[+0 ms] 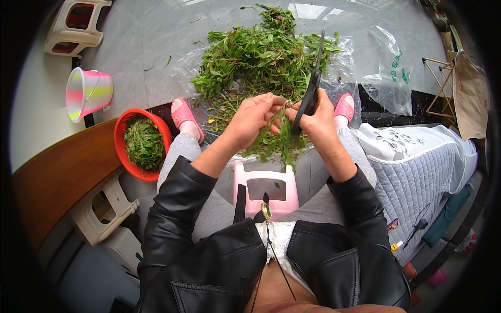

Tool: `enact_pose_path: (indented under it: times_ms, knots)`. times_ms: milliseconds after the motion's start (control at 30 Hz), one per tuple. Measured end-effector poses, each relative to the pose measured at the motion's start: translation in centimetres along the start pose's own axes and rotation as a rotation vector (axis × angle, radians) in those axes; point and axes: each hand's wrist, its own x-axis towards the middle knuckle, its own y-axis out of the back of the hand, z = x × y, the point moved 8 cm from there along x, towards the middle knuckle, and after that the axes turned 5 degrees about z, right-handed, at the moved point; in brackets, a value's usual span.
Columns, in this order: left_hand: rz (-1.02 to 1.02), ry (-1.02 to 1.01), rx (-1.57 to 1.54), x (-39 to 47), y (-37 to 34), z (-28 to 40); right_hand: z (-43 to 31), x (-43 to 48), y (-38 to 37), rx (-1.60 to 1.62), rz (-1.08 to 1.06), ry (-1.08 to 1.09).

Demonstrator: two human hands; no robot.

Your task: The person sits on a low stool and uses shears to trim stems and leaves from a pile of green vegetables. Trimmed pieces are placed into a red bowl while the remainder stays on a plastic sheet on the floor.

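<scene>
Between my hands hangs a small bunch of leafy greens [289,144], root end up and leaves drooping. My left hand [254,117] has its fingertips on the bunch near the roots. In my right hand [321,121] is a pair of black-handled scissors [311,92], blades pointing away from me. That hand's thumb also touches the stems. Beyond them a large heap of greens [254,54] lies on a clear plastic sheet [344,51], with loose trimmings [227,107] on its near side. To the left, a red plastic basin [167,129] holds more greens [144,143].
A pink plastic stool [291,184] stands between my legs. A pink-and-yellow bucket [89,94] and beige stools [76,27] are at left. To the right are a clear plastic bag [387,82], a folding chair [467,94] and a seat with a quilted cover [415,176].
</scene>
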Motion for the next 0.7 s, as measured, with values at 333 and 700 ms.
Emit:
enact_pose_path:
  times_ms: [333,700]
  knots:
    - [-0.070,-0.222,0.065,-1.2,-2.5,2.1,1.2,0.4,0.2,0.276,-0.019,-0.162]
    - [-0.069,-0.248,0.061,-1.0,-2.0,2.2,1.6,-0.1,-1.2,0.591,-0.134,-0.360]
